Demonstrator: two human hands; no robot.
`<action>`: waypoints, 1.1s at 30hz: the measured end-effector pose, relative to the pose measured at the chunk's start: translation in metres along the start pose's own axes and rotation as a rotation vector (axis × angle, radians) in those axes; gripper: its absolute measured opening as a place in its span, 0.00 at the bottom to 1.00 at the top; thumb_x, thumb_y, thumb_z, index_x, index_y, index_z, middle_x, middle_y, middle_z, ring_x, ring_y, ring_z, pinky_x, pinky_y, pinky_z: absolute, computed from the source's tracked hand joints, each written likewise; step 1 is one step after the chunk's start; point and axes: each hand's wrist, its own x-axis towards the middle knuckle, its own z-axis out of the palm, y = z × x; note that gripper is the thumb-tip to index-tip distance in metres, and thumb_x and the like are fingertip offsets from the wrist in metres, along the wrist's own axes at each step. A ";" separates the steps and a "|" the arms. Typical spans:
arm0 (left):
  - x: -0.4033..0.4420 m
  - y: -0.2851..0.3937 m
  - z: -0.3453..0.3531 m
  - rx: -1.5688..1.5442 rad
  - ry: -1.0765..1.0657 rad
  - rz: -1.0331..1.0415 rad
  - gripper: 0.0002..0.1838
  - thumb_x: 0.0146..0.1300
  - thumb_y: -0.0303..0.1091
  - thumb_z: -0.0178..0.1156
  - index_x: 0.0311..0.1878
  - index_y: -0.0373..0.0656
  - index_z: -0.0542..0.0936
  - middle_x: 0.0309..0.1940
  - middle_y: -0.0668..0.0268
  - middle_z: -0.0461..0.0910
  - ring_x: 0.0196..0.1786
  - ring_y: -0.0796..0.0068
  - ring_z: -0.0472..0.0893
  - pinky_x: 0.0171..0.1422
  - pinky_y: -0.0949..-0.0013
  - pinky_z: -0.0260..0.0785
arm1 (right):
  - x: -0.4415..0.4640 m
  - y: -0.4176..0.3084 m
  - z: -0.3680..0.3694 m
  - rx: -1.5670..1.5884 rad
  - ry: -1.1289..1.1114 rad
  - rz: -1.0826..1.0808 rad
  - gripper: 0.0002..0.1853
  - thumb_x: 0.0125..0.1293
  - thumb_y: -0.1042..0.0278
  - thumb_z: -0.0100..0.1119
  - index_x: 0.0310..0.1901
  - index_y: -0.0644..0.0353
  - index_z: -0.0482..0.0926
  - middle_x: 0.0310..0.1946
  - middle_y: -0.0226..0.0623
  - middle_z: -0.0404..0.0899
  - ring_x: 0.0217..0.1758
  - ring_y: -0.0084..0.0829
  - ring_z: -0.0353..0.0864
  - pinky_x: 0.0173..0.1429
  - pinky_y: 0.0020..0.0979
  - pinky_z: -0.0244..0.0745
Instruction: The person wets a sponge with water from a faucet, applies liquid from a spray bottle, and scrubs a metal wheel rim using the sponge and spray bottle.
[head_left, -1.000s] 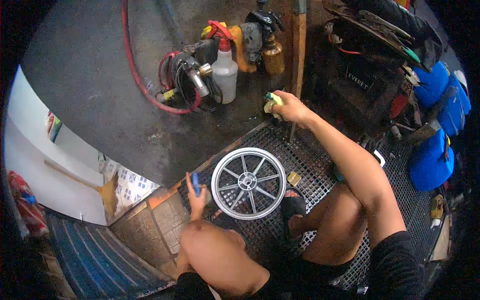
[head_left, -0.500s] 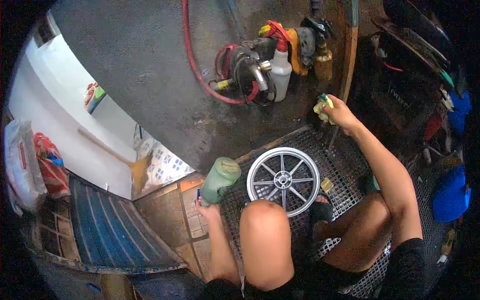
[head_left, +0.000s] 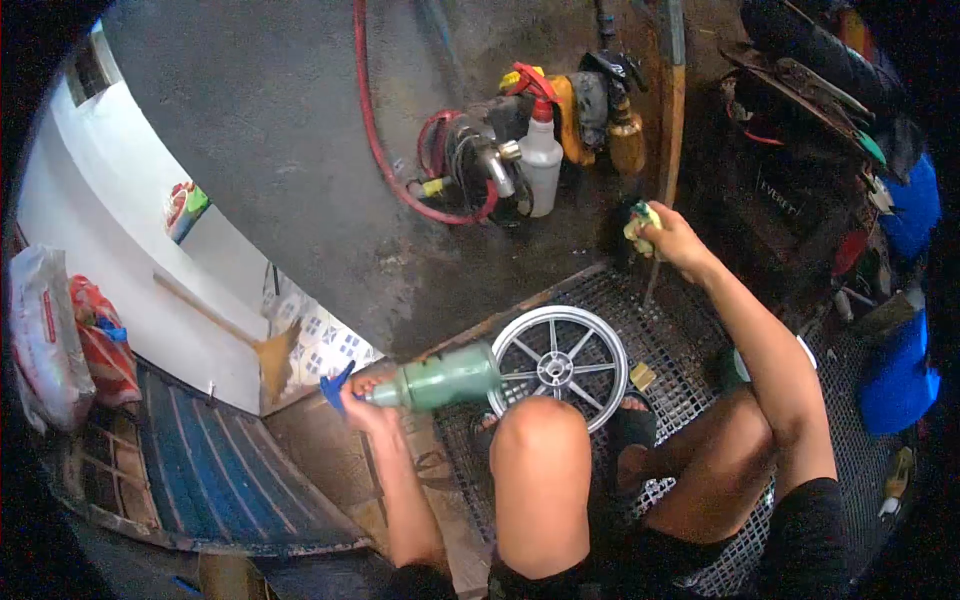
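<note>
Two hands occupied, wheel on the grating

Near: bent knees [head_left: 541, 460], one just in front of the wheel in view. Near left: left hand [head_left: 372, 405] clamped around the neck end of a green bottle [head_left: 455, 378]. Bottle lies sideways in the grip, blue trigger head [head_left: 338, 390] to the left, base to the right, overlapping the wheel's left rim in view; can't tell if they touch.

Middle: silver spoked wheel [head_left: 556, 377] lies on black grating [head_left: 648, 326], beyond the knee. Small yellow block [head_left: 643, 376] just right of its rim. Sandal [head_left: 629, 432] near right of the wheel.

Farther, right: right hand [head_left: 680, 243] off the wheel, fingers together on a yellow wad [head_left: 640, 232]; can't tell cloth from sponge.

Far: white spray bottle [head_left: 542, 165] with red trigger upright on the floor, amber bottle [head_left: 627, 145] to its right, red hose [head_left: 367, 130] looping on its left.
</note>
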 end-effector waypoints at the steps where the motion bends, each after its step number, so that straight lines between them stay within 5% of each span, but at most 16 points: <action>1: -0.004 -0.001 -0.008 0.106 0.004 0.083 0.12 0.68 0.38 0.51 0.27 0.50 0.66 0.21 0.71 0.65 0.26 0.74 0.68 0.39 0.58 0.73 | -0.006 -0.009 0.003 0.036 0.048 0.011 0.11 0.69 0.73 0.54 0.51 0.59 0.74 0.36 0.32 0.81 0.33 0.22 0.78 0.34 0.26 0.74; 4: -0.034 -0.008 0.034 0.212 0.040 0.148 0.11 0.67 0.37 0.51 0.27 0.49 0.67 0.20 0.71 0.65 0.26 0.74 0.67 0.38 0.61 0.72 | -0.003 -0.008 0.004 0.023 -0.058 0.010 0.11 0.69 0.72 0.54 0.52 0.59 0.74 0.36 0.31 0.80 0.33 0.22 0.78 0.33 0.26 0.74; 6: -0.011 -0.010 0.011 0.052 0.170 -0.039 0.11 0.65 0.36 0.53 0.27 0.50 0.66 0.21 0.72 0.65 0.26 0.75 0.67 0.39 0.65 0.70 | 0.002 -0.007 0.009 0.032 -0.048 0.006 0.12 0.70 0.71 0.53 0.53 0.59 0.74 0.37 0.30 0.80 0.33 0.21 0.77 0.33 0.25 0.73; 10: 0.012 -0.017 -0.011 -0.115 0.197 0.043 0.12 0.61 0.38 0.56 0.25 0.51 0.65 0.21 0.72 0.68 0.29 0.73 0.72 0.42 0.61 0.72 | -0.003 -0.020 0.012 0.079 -0.038 0.026 0.14 0.73 0.66 0.52 0.57 0.56 0.72 0.39 0.30 0.79 0.34 0.21 0.79 0.35 0.25 0.75; 14: -0.059 0.022 0.113 0.215 -0.083 0.224 0.07 0.64 0.38 0.59 0.37 0.46 0.79 0.27 0.72 0.75 0.33 0.75 0.77 0.42 0.67 0.74 | 0.004 -0.013 0.023 0.442 -0.139 0.100 0.12 0.74 0.63 0.53 0.56 0.53 0.72 0.44 0.33 0.80 0.41 0.29 0.83 0.42 0.32 0.82; 16: -0.059 0.027 0.134 0.514 -0.102 0.015 0.15 0.65 0.37 0.60 0.53 0.44 0.81 0.40 0.69 0.81 0.39 0.72 0.80 0.45 0.66 0.75 | 0.004 -0.019 0.035 0.640 -0.227 0.121 0.11 0.74 0.62 0.53 0.54 0.51 0.72 0.46 0.34 0.79 0.43 0.33 0.84 0.46 0.37 0.84; 17: -0.051 0.015 0.143 0.598 -0.281 0.127 0.18 0.64 0.34 0.60 0.58 0.45 0.79 0.52 0.67 0.81 0.45 0.72 0.81 0.45 0.66 0.77 | 0.004 -0.021 0.043 0.689 -0.246 0.132 0.11 0.74 0.63 0.53 0.55 0.51 0.72 0.46 0.34 0.79 0.44 0.33 0.84 0.47 0.37 0.84; 19: -0.066 0.007 0.168 0.853 -0.633 0.197 0.21 0.62 0.28 0.58 0.60 0.44 0.77 0.56 0.67 0.80 0.47 0.74 0.81 0.42 0.69 0.79 | 0.006 -0.023 0.066 0.790 -0.296 0.141 0.11 0.74 0.64 0.52 0.55 0.51 0.71 0.46 0.35 0.79 0.46 0.35 0.84 0.49 0.38 0.84; 24: -0.094 -0.043 0.187 1.004 -1.133 0.151 0.18 0.59 0.25 0.56 0.55 0.42 0.78 0.41 0.69 0.82 0.33 0.82 0.78 0.36 0.74 0.71 | 0.012 -0.026 0.123 0.938 -0.361 0.044 0.12 0.74 0.63 0.54 0.55 0.54 0.69 0.46 0.39 0.79 0.48 0.37 0.84 0.50 0.40 0.84; 29: -0.084 -0.072 0.185 1.130 -1.158 -0.009 0.16 0.63 0.34 0.63 0.53 0.42 0.78 0.36 0.68 0.82 0.32 0.83 0.78 0.39 0.73 0.72 | -0.008 -0.027 0.158 1.141 -0.288 0.087 0.13 0.73 0.65 0.55 0.56 0.52 0.69 0.46 0.38 0.79 0.48 0.36 0.83 0.48 0.40 0.85; 33: -0.097 -0.073 0.185 1.191 -1.196 -0.219 0.19 0.65 0.43 0.66 0.54 0.44 0.78 0.37 0.71 0.79 0.33 0.83 0.78 0.30 0.74 0.76 | -0.013 -0.015 0.171 1.028 -0.200 0.066 0.12 0.74 0.66 0.55 0.56 0.53 0.70 0.46 0.39 0.79 0.48 0.36 0.83 0.47 0.41 0.84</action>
